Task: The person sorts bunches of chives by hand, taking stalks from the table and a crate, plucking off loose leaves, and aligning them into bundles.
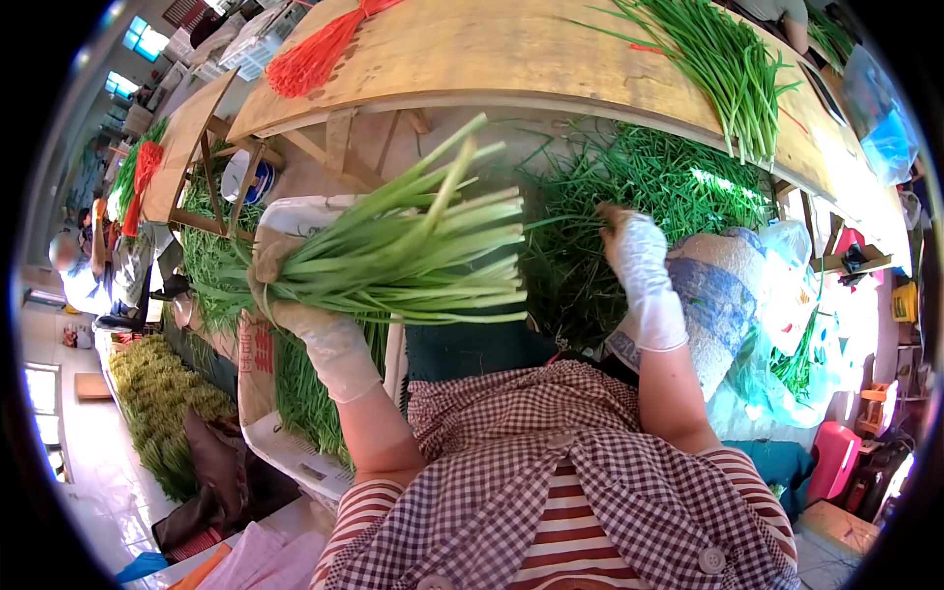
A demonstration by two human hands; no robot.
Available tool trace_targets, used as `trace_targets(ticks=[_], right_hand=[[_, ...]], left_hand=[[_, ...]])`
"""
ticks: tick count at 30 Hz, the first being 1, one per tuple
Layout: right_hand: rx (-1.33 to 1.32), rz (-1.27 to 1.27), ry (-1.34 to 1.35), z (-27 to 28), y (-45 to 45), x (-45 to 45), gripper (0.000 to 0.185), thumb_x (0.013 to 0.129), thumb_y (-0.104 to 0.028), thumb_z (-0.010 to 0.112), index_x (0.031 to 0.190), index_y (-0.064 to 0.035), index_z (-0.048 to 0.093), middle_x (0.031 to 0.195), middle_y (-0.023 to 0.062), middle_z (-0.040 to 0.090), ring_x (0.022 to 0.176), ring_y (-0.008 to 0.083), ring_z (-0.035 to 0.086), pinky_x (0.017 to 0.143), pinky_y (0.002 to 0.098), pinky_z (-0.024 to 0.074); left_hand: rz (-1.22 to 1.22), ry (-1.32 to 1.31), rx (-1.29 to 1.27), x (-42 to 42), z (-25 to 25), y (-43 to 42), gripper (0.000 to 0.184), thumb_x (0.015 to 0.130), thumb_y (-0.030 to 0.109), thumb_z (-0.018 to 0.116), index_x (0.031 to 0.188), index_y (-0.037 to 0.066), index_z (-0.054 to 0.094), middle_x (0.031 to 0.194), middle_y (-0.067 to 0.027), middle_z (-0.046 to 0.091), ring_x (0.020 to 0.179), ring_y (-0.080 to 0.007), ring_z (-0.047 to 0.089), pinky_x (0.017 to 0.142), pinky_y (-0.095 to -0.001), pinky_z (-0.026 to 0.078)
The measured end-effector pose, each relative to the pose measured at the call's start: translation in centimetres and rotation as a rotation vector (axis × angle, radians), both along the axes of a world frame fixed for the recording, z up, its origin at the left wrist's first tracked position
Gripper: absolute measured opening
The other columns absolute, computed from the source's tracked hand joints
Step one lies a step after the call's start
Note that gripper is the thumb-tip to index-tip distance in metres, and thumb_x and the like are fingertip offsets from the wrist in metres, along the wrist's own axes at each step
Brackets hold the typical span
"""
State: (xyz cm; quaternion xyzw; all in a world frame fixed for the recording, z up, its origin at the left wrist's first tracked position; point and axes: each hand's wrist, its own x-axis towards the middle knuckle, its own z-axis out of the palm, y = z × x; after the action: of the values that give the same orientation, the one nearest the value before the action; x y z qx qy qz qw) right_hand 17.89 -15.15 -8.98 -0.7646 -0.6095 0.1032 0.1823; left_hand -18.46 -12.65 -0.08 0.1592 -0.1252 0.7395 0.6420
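- Bunch of chive-like greens (423, 246) sits in our left hand (278, 270), head view. It's in front of us, over the white crate (395, 364) and past its right edge, pale ends pointing right.
- Left hand: gloved, fingers wrapped around the leafy end. Pale ends fan out unevenly, some angled well up.
- Right hand: gloved, fingers curled, over the loose green pile (669, 182). We can't tell if it pinches a blade.
- Around: wooden table (472, 69) ahead with red ties (320, 54) and another bunch (728, 84); woven sack (718, 305) beside our right forearm.
- Doing it well, our take: hold firm without crushing the leaves, let the right hand pull out strays, keep pale ends level, and keep the bunch clear of the pile so scraps don't mix in.
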Motion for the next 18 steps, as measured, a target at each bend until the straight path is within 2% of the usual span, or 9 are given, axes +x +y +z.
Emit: trace_targets(ticks=[2, 4, 5, 8, 10, 12, 14, 17, 18], right_hand=[[0.107, 0.076, 0.505, -0.7, 0.1, 0.8, 0.03, 0.081, -0.017, 0.07, 0.11, -0.0083, 0.069, 0.106, 0.0126, 0.069, 0.101, 0.0199, 0.066, 0.09, 0.0283, 0.0507], [-0.199, 0.278, 1.076, 4.8, -1.2, -1.4, 0.031, 0.079, -0.014, 0.074, 0.109, -0.0072, 0.069, 0.109, 0.0102, 0.069, 0.101, 0.018, 0.065, 0.09, 0.0277, 0.0501], [-0.28, 0.312, 1.319, 5.5, -1.6, -2.5, 0.03, 0.078, -0.01, 0.076, 0.107, -0.0048, 0.07, 0.107, 0.0079, 0.07, 0.098, 0.016, 0.064, 0.089, 0.0263, 0.0498], [-0.288, 0.221, 1.275, 5.7, -2.2, -5.4, 0.031, 0.076, -0.013, 0.078, 0.104, -0.0015, 0.07, 0.101, 0.0094, 0.071, 0.09, 0.0137, 0.065, 0.085, 0.0268, 0.0512], [-0.347, 0.241, 1.373, 4.4, -2.1, -7.3, 0.03, 0.076, -0.013, 0.079, 0.102, -0.0014, 0.07, 0.098, 0.009, 0.072, 0.086, 0.0136, 0.065, 0.082, 0.0276, 0.0518], [-0.377, 0.36, 1.223, 4.7, -2.6, -8.1, 0.028, 0.077, -0.014, 0.079, 0.1, -0.0004, 0.071, 0.097, 0.0099, 0.072, 0.086, 0.0133, 0.065, 0.084, 0.0282, 0.0512], [-0.402, 0.367, 1.236, 4.3, -2.8, -8.7, 0.03, 0.077, -0.014, 0.078, 0.103, 0.0002, 0.07, 0.098, 0.0113, 0.071, 0.088, 0.0136, 0.065, 0.086, 0.0286, 0.0506], [-0.163, 0.197, 1.214, -2.2, -1.6, -8.6, 0.029, 0.08, -0.01, 0.075, 0.107, 0.0003, 0.068, 0.097, 0.0121, 0.071, 0.089, 0.0144, 0.065, 0.085, 0.0284, 0.0506], [-0.139, 0.235, 1.355, 2.6, -1.8, -7.4, 0.029, 0.083, -0.004, 0.069, 0.112, 0.0004, 0.065, 0.097, 0.0118, 0.07, 0.09, 0.0152, 0.064, 0.086, 0.0276, 0.0501]], left_hand=[[0.036, -0.022, -0.08, -0.1, -0.2, 0.1, 0.019, 0.087, 0.004, 0.049, 0.069, 0.01, 0.048, 0.065, 0.0011, 0.049, 0.067, -0.0116, 0.051, 0.072, -0.0241, 0.045], [-0.035, -0.028, -0.071, 1.3, 0.4, -0.2, 0.019, 0.086, 0.003, 0.049, 0.068, 0.009, 0.048, 0.064, 0.0005, 0.049, 0.063, -0.0121, 0.051, 0.069, -0.0242, 0.045], [0.002, -0.127, -0.072, 1.2, -0.1, 0.3, 0.02, 0.085, 0.002, 0.05, 0.067, 0.009, 0.048, 0.062, -0.0004, 0.046, 0.06, -0.0126, 0.049, 0.064, -0.0245, 0.045], [-0.155, -0.203, -0.011, 1.1, -0.3, 0.7, 0.019, 0.084, 0.007, 0.052, 0.07, 0.014, 0.042, 0.059, 0.0033, 0.043, 0.056, -0.0086, 0.045, 0.066, -0.0236, 0.043], [-0.129, -0.186, -0.052, 1.1, -0.6, 0.9, 0.018, 0.084, 0.006, 0.052, 0.07, 0.013, 0.041, 0.059, 0.0032, 0.041, 0.055, -0.009, 0.043, 0.065, -0.0252, 0.043], [-0.104, -0.168, -0.083, 1.0, -0.9, 1.0, 0.019, 0.084, 0.007, 0.052, 0.07, 0.013, 0.041, 0.058, 0.0032, 0.041, 0.054, -0.0092, 0.042, 0.066, -0.0262, 0.043], [-0.15, -0.194, -0.065, 0.9, -0.6, 0.9, 0.02, 0.085, 0.009, 0.051, 0.07, 0.014, 0.04, 0.059, 0.0031, 0.041, 0.054, -0.0098, 0.042, 0.068, -0.0276, 0.044], [-0.125, -0.17, -0.046, 0.5, -0.8, 1.0, 0.02, 0.086, 0.01, 0.051, 0.069, 0.014, 0.04, 0.059, 0.0032, 0.042, 0.055, -0.0098, 0.043, 0.07, -0.0276, 0.044], [-0.118, -0.153, -0.037, -0.1, -1.4, 1.3, 0.021, 0.086, 0.011, 0.051, 0.069, 0.014, 0.04, 0.059, 0.0033, 0.042, 0.056, -0.0098, 0.044, 0.071, -0.0276, 0.044]])
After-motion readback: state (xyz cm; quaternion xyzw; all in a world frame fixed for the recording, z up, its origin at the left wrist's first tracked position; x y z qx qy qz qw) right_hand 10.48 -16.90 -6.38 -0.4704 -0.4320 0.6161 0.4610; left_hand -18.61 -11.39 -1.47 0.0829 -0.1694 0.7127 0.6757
